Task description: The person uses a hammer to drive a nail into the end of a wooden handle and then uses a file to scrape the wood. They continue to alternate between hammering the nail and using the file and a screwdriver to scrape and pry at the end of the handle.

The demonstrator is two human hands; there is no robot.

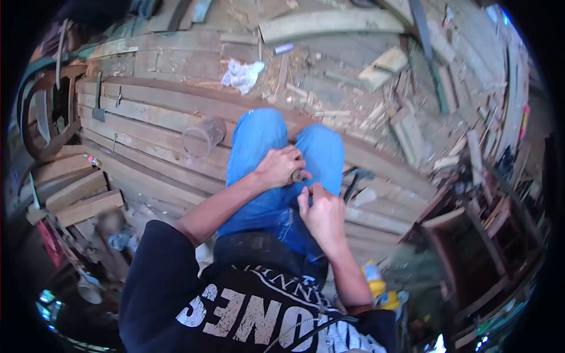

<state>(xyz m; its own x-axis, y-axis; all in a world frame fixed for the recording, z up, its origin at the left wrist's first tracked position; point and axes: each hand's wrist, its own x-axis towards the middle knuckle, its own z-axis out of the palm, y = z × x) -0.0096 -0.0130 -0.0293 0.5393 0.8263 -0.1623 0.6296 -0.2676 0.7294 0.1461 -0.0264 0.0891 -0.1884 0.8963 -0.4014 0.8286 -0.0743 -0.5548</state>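
Note:
My left hand (pixel 281 168) is closed over my lap, wrapped round a short brownish thing with a round end (pixel 297 175), perhaps a tool handle; the rest is hidden by the fingers. Just beside it, nearer my body, my right hand (pixel 322 213) has its fingers curled in, with thumb and forefinger close to that round end. Whatever the right fingers pinch, if anything, is too small to make out. Both hands rest above my jeans (pixel 259 132). To the left a clear plastic cup (pixel 203 140) lies tipped on wooden beams (pixel 159 138).
A chisel-like flat blade (pixel 99 112) lies on the beams at left, near a framed saw (pixel 44 112). Ahead are a white cloth (pixel 242 75), a purple marker (pixel 282 49) and scattered wood offcuts (pixel 382 67). At right stands a dark wooden frame (pixel 465 253); yellow bottles (pixel 379 285) sit by my right elbow.

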